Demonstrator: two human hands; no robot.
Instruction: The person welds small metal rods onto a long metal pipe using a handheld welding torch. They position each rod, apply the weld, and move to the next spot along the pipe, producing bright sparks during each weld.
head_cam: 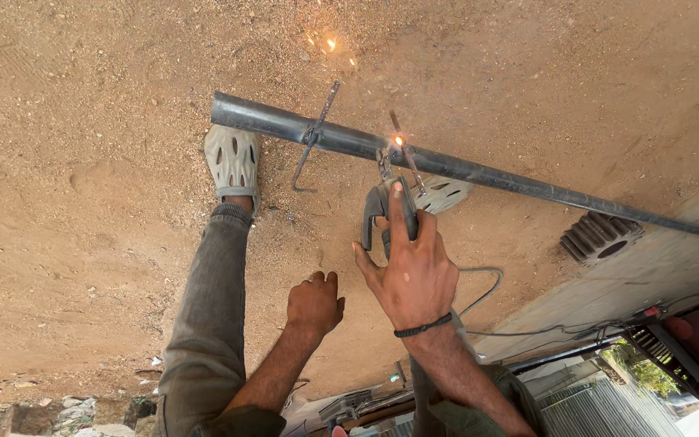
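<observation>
Currently, right hand [413, 271] fingers [399, 212] clenched round a grey electrode holder [382, 212], index laid straight along its top. Rod tip glows orange, touching a long dark steel pipe [479, 170] lying slantwise on sandy ground [82, 162]; a thin bent rod [315, 136] crosses the pipe. Left hand [314, 304] loosely curled, grasping nothing, hovering near the holder. Right wrist extended forward.

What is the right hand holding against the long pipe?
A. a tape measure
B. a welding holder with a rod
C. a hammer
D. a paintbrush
B: the right hand grips a welding holder whose rod glows with sparks where it meets the pipe.
</observation>
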